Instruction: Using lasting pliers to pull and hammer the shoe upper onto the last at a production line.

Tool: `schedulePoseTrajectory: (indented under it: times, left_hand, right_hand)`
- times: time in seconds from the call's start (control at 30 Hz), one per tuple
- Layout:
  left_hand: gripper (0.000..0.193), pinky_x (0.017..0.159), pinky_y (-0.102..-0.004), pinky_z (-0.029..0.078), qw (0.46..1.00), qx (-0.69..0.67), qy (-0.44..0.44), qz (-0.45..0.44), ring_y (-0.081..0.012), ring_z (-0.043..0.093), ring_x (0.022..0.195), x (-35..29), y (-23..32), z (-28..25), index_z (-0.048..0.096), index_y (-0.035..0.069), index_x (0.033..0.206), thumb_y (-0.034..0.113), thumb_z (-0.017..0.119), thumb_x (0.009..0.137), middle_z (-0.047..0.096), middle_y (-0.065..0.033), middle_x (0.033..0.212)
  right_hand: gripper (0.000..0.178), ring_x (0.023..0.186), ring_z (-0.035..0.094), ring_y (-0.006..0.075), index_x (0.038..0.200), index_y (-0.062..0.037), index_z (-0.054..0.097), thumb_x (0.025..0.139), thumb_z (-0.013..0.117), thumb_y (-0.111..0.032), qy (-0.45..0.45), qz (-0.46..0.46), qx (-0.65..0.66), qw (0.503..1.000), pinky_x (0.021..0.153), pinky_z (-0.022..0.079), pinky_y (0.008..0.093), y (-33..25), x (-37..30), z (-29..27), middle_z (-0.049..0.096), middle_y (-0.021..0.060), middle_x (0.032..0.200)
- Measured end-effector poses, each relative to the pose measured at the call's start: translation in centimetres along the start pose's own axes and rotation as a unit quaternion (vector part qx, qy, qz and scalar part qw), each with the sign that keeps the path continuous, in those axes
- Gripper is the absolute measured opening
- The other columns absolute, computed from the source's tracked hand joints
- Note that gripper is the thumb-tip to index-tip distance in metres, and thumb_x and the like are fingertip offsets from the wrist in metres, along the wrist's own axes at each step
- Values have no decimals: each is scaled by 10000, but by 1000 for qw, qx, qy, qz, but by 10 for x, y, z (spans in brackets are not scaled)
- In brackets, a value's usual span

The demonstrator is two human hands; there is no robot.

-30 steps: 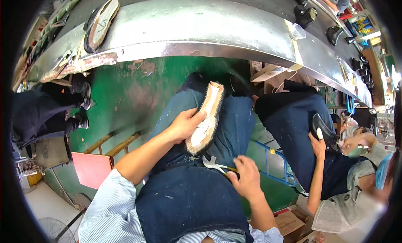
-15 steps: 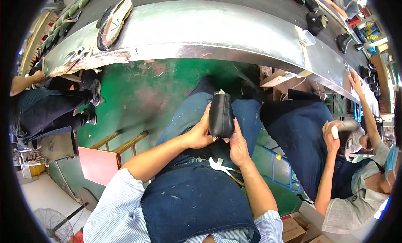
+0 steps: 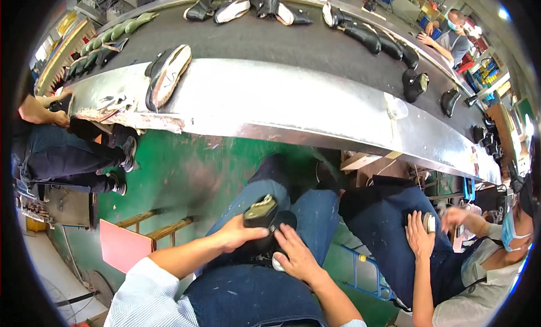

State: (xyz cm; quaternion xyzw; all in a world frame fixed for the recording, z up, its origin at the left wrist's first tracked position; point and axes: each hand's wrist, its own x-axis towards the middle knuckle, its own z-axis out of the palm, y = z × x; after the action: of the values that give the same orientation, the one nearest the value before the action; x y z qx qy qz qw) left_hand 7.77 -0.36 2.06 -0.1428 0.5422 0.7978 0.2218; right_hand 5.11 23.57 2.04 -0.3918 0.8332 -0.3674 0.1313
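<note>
My left hand (image 3: 235, 233) is closed around a black leather shoe (image 3: 257, 220) above my lap. The shoe is tilted, and the pale green top of the last (image 3: 262, 206) shows in its opening. My right hand (image 3: 298, 256) lies beside it with fingers stretched and apart, the fingertips at the shoe's dark front part. Under my right thumb a small white rounded piece (image 3: 277, 261) peeks out; most of it is hidden, so its kind is unclear. A dark blue apron (image 3: 253, 296) covers my lap.
Ahead runs a metal-edged bench (image 3: 270, 96) with a dark belt (image 3: 270, 42) carrying several shoes. A sole-up shoe (image 3: 171, 79) lies on the edge at left. A pink-topped stool (image 3: 125, 245) stands left. Close at right sits a co-worker (image 3: 479, 276); another person's legs (image 3: 79, 158) show left.
The shoe has turned from toe toward me to its green last top showing, and moved left. My right hand has let its grip loosen and spread. The view has tilted up.
</note>
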Motion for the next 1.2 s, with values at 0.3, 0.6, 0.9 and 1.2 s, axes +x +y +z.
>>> schedulePoseTrajectory:
  times: [0.3,0.6,0.9,1.2]
  left_hand:
    - [855,1061,-415,438,982,-86,36,167,-288,552,1249,-52,88,-22,372,-44,1458,196,778,745,537,-174,1383]
    - [983,1096,-441,370,827,332,-97,443,-415,430,1365,-9,131,0,228,33,1529,72,784,720,351,-320,1487]
    - [965,1158,-461,311,832,458,-186,252,-434,353,1399,-1,18,-3,275,-54,1470,177,808,700,366,-294,1479]
    - [1013,1157,-459,313,831,470,-121,272,-444,368,1383,-15,7,6,220,-75,1485,125,802,679,370,-322,1458]
  right_hand:
    - [334,974,647,345,1097,-18,652,826,740,-193,112,195,56,973,857,525,410,19,-74,-18,659,163,1085]
    - [284,999,631,370,1075,-6,639,805,709,-61,188,171,38,966,862,516,410,8,-64,-39,638,191,1087]
    - [293,998,598,353,1021,-24,648,765,771,-94,197,37,79,977,856,500,424,-20,-8,-60,611,157,1129]
    - [288,1072,569,283,997,-20,675,739,715,-141,79,-137,-135,978,860,465,424,-48,24,-45,621,98,1140]
